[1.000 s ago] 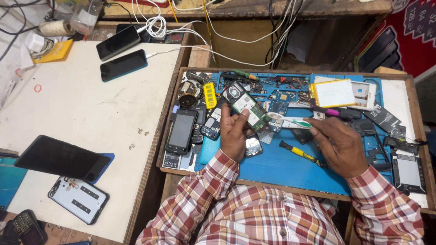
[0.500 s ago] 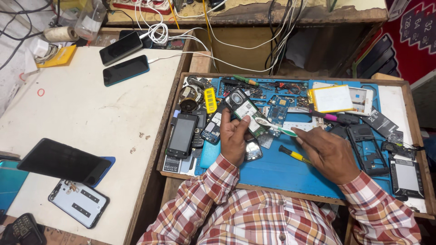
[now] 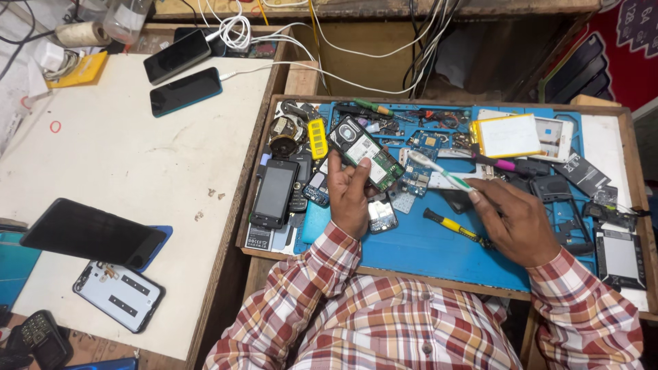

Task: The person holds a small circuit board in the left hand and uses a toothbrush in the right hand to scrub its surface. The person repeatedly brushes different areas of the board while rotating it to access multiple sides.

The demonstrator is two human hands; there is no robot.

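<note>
The left hand (image 3: 351,199) grips an opened phone (image 3: 364,153), long axis running 10 to 4 o'clock. The right hand (image 3: 517,223) pinches a brush (image 3: 439,170), tip just beside the phone at 3 o'clock.

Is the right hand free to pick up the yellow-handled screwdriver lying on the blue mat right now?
Probably not without putting something down: the right hand is holding a toothbrush, so its fingers are occupied. The yellow-handled screwdriver lies on the blue mat just beside that hand, with nothing covering it.

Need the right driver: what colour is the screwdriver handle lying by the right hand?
Yellow and black, head view.
</note>
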